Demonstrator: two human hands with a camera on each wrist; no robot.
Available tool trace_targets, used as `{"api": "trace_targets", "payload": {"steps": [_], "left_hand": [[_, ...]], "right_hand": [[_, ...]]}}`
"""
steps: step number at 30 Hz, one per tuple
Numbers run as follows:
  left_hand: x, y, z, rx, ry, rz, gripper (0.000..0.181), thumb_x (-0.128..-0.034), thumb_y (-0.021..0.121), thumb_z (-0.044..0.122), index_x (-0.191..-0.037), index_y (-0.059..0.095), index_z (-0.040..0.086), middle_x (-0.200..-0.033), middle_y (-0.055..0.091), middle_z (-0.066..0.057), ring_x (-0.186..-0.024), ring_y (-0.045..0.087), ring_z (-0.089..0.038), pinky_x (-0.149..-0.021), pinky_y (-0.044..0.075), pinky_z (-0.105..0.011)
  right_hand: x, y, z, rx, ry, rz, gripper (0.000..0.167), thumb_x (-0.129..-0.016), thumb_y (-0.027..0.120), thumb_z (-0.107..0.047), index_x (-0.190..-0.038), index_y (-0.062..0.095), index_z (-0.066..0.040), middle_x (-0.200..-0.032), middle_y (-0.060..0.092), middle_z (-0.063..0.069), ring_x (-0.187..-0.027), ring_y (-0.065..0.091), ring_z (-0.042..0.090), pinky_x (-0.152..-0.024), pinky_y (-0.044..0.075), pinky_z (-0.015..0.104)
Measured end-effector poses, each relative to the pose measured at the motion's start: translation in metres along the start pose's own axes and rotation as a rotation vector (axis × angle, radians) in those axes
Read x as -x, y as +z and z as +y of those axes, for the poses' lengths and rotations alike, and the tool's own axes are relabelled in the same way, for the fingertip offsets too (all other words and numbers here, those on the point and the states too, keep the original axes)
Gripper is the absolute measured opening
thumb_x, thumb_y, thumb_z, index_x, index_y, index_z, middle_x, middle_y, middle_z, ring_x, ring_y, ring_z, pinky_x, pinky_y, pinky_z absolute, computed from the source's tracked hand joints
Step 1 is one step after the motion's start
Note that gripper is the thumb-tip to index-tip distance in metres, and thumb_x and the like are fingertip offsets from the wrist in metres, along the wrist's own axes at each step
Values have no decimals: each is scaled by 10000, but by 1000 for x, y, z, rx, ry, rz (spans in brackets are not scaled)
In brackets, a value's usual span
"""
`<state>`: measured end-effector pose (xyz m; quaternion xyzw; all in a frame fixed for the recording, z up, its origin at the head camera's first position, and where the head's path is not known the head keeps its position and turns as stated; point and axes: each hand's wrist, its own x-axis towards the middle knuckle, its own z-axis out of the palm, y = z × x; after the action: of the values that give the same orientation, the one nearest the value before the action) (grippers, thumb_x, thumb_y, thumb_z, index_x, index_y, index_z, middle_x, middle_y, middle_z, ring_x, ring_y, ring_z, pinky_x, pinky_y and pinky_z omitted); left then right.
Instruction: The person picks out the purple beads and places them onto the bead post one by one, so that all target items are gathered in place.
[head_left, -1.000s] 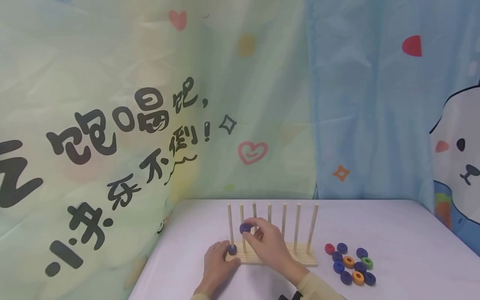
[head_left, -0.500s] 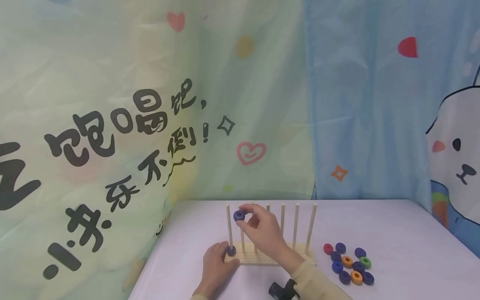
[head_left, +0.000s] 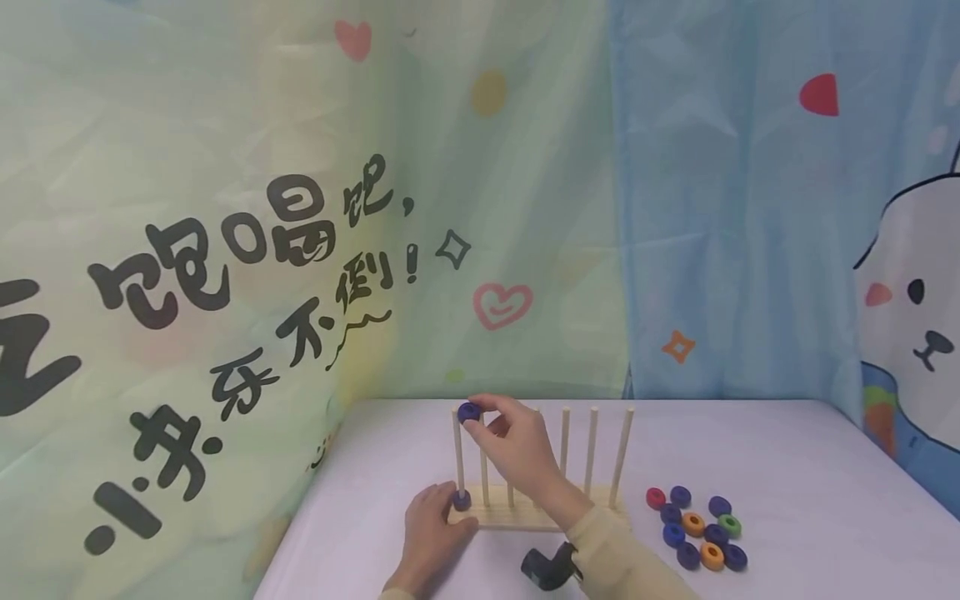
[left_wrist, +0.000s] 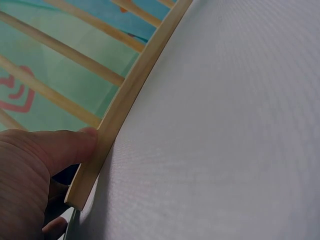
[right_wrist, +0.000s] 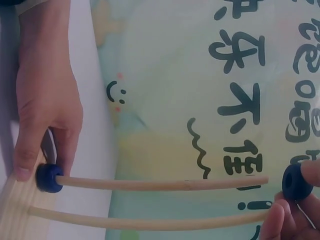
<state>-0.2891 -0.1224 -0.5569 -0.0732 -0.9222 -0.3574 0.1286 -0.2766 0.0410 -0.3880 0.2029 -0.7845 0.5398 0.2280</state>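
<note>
Between thumb and fingers, the right hand [head_left: 517,446] pinches a dark blue ring [head_left: 468,412] near the top of the leftmost peg [head_left: 458,458]. In the right wrist view that ring [right_wrist: 297,182] is just off the peg's tip, its hole facing the peg [right_wrist: 165,184]. At the left end of the wooden base [head_left: 517,518], the left hand [head_left: 433,533] grips the wood, its thumb on the front edge; the left wrist view shows the thumb pressed on the base [left_wrist: 125,105]. Another blue ring [right_wrist: 49,178] sits at the foot of the leftmost peg, beside the left hand.
Several loose rings, including a red ring [head_left: 656,498], an orange ring [head_left: 693,524] and a green ring [head_left: 730,525], lie on the white table [head_left: 795,467] right of the base. More upright pegs stand along the base. A black device [head_left: 549,568] is by the right wrist.
The right hand has moved up and to the left with the blue ring, from in front of the second peg to near the leftmost peg's top. The left hand stays at the base.
</note>
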Motion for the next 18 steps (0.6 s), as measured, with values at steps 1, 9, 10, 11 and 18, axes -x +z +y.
{"api": "trace_targets", "payload": {"steps": [1,9,10,11,18], "left_hand": [[0,0,0,2,-8,-3,500,-729,771,305,-1189,657,145,-1225,657,-83,-1259,492,-371,-1096,294,-606],[1,-1,0,12,-9,-3,592,-726,782,321,-1250,633,89,-1276,631,-129,-1276,471,-400,-1099,281,-615],[1,-1,-1,15,-10,-6,596,-728,781,323,-1254,630,88,-1278,629,-129,-1279,469,-401,-1099,280,-617],[1,0,-1,13,-10,-8,601,-728,778,326,-1258,628,86,-1278,629,-129,-1280,467,-402,-1099,280,-616],[0,1,-2,8,-16,-9,597,-725,771,319,-1261,627,99,-1274,633,-116,-1285,464,-394,-1096,282,-621]], "right_hand": [[-1,-1,0,-1,1,8,282,-840,753,-112,-1117,710,-93,-993,714,-11,-612,586,60,-509,476,204],[-7,0,-2,-22,18,24,311,-829,754,-92,-1135,699,-89,-1029,716,34,-622,602,63,-489,494,214],[-8,1,-3,-29,25,18,316,-827,755,-93,-1137,696,-92,-1029,716,36,-626,602,65,-493,497,216],[-8,2,-3,-34,36,11,317,-828,755,-100,-1139,696,-105,-1030,714,29,-628,602,66,-497,497,214],[-14,6,-7,16,50,-17,313,-832,756,-150,-1141,703,-147,-1041,717,-10,-635,609,61,-469,468,212]]}}
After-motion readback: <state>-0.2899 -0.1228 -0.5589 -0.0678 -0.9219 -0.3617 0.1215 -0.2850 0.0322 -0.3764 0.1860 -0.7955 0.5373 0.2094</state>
